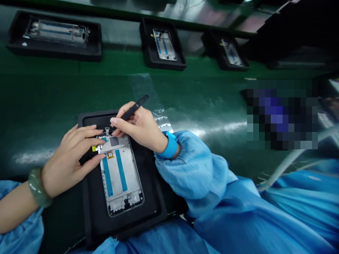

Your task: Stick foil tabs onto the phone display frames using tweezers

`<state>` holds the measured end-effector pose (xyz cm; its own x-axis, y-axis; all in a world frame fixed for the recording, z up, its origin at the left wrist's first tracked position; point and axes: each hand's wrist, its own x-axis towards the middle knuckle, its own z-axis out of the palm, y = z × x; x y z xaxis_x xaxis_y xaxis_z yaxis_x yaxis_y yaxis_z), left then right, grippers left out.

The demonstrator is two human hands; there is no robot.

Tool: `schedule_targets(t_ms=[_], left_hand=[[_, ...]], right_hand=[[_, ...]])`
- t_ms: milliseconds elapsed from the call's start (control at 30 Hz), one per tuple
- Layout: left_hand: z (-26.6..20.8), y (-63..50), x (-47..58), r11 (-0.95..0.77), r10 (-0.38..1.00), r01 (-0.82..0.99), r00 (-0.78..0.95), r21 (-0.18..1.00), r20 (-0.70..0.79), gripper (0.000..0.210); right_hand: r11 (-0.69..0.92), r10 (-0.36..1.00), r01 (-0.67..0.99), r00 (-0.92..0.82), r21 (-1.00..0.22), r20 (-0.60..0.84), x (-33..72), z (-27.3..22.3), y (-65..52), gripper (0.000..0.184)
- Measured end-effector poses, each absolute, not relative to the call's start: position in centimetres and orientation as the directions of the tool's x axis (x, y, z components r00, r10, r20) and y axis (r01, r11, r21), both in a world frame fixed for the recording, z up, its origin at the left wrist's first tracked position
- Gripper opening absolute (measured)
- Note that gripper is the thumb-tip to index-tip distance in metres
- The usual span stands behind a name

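Note:
In front of me a phone frame (134, 169) with two blue strips lies in a black tray (87, 204). My left hand (70, 155) rests over the frame's upper left edge, fingers stretched out and apart, touching it beside a small yellow tab (94, 148). Pinched in my right hand (140, 125) is a pair of black tweezers (136, 107), slanting down toward the frame's top end. A small metal bracket (107, 131) stands out there, close to my right fingertips. The tweezer tips are hard to make out, so I cannot tell whether they grip it.
Along the back stand a black tray (16, 46) with a phone frame in clear plastic, another tray (180, 65) and a third, blurred tray (225, 65), each with a frame. Clear film (150, 91) lies on the green surface (206, 102). A pale tube (280, 169) runs at right.

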<state>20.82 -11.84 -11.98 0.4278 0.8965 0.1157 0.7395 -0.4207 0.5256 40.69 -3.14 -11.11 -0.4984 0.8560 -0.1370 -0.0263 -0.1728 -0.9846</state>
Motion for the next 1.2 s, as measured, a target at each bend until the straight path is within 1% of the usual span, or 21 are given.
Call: schedule_targets(t_ms=[133, 333, 567, 1200], left_hand=[[-11.9, -11.8, 21.1, -0.421, 0.897, 0.741, 0.425, 0.523, 0.119, 0.028], [-11.6, -11.9, 21.1, -0.414, 0.901, 0.744, 0.418, 0.524, 0.116, 0.026], [-11.3, -11.8, 21.0, -0.441, 0.886, 0.745, 0.450, 0.500, 0.111, 0.025], [-11.3, -11.7, 20.8, -0.450, 0.881, 0.742, 0.461, 0.496, 0.109, 0.025]], right_hand=[[-0.142, 0.830, 0.040, -0.540, -0.989, -0.141, 41.0, -10.8, -3.3, 0.030], [-0.112, 0.809, 0.078, -0.572, -0.991, -0.136, 41.2, -10.7, -3.3, 0.026], [-0.031, 0.813, 0.021, -0.581, -0.999, -0.038, 41.3, -11.4, -3.3, 0.025], [0.075, 0.806, 0.047, -0.591, -0.996, 0.033, 41.3, -11.7, -3.3, 0.021]])
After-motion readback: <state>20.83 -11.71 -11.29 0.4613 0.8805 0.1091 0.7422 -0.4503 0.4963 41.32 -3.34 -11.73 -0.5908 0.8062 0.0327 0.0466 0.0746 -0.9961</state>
